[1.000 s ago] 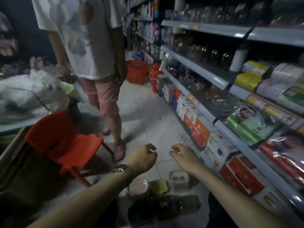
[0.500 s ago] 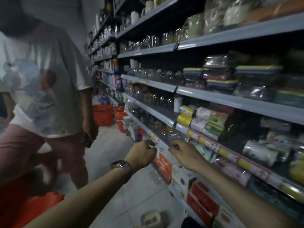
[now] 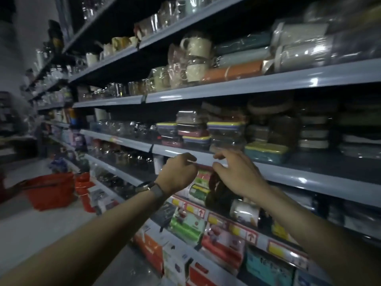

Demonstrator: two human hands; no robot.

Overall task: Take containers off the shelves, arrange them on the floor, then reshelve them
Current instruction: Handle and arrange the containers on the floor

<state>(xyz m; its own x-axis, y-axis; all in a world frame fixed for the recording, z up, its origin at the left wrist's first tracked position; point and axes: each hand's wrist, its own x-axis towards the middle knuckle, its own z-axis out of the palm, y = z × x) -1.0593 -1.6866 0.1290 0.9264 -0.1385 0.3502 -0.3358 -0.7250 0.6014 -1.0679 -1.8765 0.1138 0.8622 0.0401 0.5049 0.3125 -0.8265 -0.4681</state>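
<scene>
Left grip [image 3: 177,172] is curling on nothing; right grip [image 3: 237,175] is hovering loose-fingered, empty. Stacked lidded containers [image 3: 225,132] are sitting on the shelf [image 3: 299,177] just above and beyond the right grip, long sides running along it.

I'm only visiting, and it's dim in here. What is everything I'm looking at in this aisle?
shelves: several tiers, grey, along the right
mugs: many, cream, wrapped, upper shelf
rolls: a few, orange and teal, upper shelf, right of the mugs
containers: many, clear with yellow, purple or red lids, stacked on the middle shelf
glasses: many, clear, middle shelf, left of the containers
boxes: many, orange, red and white, bottom shelf
baskets: at least two, red, on the floor at left
watch: one, dark, left wrist
left hand: one, fingers curled, at the middle shelf's edge
right hand: one, fingers loosely bent, beside it, below the containers
</scene>
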